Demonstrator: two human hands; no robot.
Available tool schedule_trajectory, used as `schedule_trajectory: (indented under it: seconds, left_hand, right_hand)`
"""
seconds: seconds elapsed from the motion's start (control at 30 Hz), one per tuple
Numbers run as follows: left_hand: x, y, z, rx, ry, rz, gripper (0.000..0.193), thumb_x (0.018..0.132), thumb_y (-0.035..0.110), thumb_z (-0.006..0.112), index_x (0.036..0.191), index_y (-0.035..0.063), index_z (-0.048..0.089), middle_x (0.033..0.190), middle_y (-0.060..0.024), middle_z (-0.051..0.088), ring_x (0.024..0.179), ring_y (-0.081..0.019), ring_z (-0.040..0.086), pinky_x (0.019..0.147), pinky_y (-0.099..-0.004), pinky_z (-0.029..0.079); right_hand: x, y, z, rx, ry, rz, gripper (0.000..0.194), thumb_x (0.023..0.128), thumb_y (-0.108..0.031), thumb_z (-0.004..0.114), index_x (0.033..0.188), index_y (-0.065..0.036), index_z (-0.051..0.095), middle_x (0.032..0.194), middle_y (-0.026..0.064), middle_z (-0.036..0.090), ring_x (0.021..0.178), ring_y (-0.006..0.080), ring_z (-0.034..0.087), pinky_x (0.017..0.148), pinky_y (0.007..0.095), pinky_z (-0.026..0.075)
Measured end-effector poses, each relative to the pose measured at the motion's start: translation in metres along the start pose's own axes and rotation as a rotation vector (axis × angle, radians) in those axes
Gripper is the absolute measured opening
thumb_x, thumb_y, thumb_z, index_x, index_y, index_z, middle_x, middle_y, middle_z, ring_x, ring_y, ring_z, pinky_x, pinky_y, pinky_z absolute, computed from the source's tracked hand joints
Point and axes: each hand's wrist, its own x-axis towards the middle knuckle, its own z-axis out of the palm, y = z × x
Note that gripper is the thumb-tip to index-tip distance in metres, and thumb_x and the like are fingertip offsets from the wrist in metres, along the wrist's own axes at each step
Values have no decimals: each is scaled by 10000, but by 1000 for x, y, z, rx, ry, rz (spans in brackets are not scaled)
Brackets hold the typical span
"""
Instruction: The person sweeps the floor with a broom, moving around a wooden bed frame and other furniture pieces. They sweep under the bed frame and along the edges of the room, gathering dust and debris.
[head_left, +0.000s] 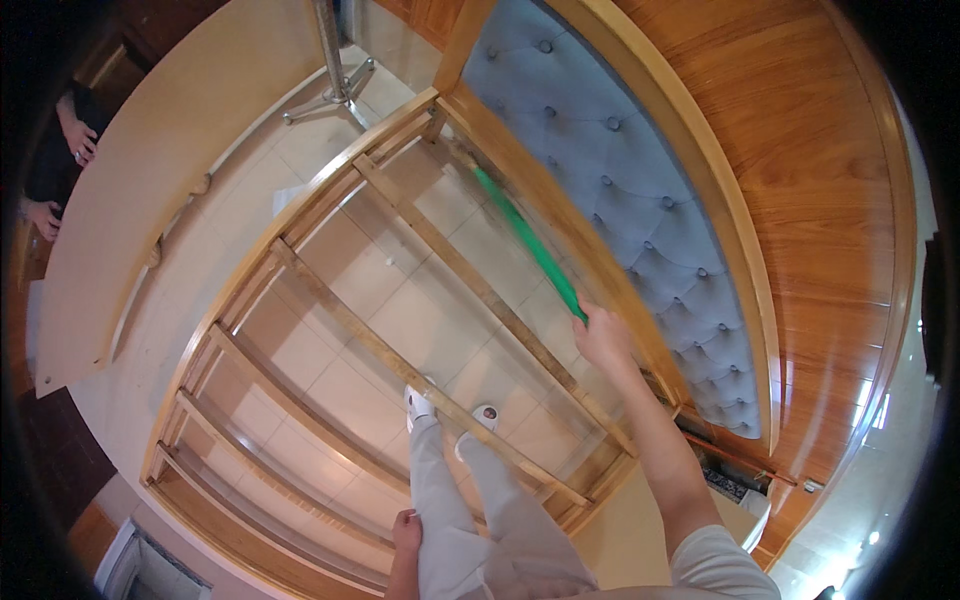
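My right hand (604, 334) grips the lower end of a green handle (529, 236). The handle slants to the upper left and ends in pale bristles (461, 154), like a broom or brush, near the floor beside the headboard's base. My left hand (407, 529) hangs beside my left thigh with fingers curled; a small pale thing shows at the fingertips, too small to name. I stand inside a wooden bed frame (247, 277), among its slats (480, 289). The blue-grey button-tufted headboard (600, 150) rises on the right.
A large pale board (172, 142) stands at the left, with another person's hands (79, 142) at its far edge. A metal stand (337, 86) with splayed feet is beyond the frame. Wood panelling (810, 187) covers the right wall. A small white scrap (390, 262) lies on the tiled floor (442, 277).
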Motion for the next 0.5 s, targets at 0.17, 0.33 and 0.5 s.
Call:
schedule_trajectory:
  seconds: [0.17,0.33,0.5]
  left_hand:
    - [7,26,2,-231,-67,-148,199,836,106,578,983,-14,636,813,-68,635,744,-121,576,684,-261,477]
    - [8,8,11,-50,11,-5,218,816,115,574,997,16,645,873,-127,658,804,-225,627,738,-331,497]
    - [-20,66,8,186,60,102,264,783,141,583,1015,39,656,910,-176,660,871,-322,639,793,-384,498]
  right_hand:
    - [73,-10,87,-100,-11,-108,317,835,-125,530,1127,-56,632,892,240,655,864,411,635,752,484,511]
    - [45,-39,115,-20,-89,-241,432,835,-159,567,1266,-147,584,898,232,659,844,399,637,759,474,508]
    - [24,-4,30,88,-44,-161,469,842,-187,595,1308,-171,555,949,220,653,832,389,641,768,456,504]
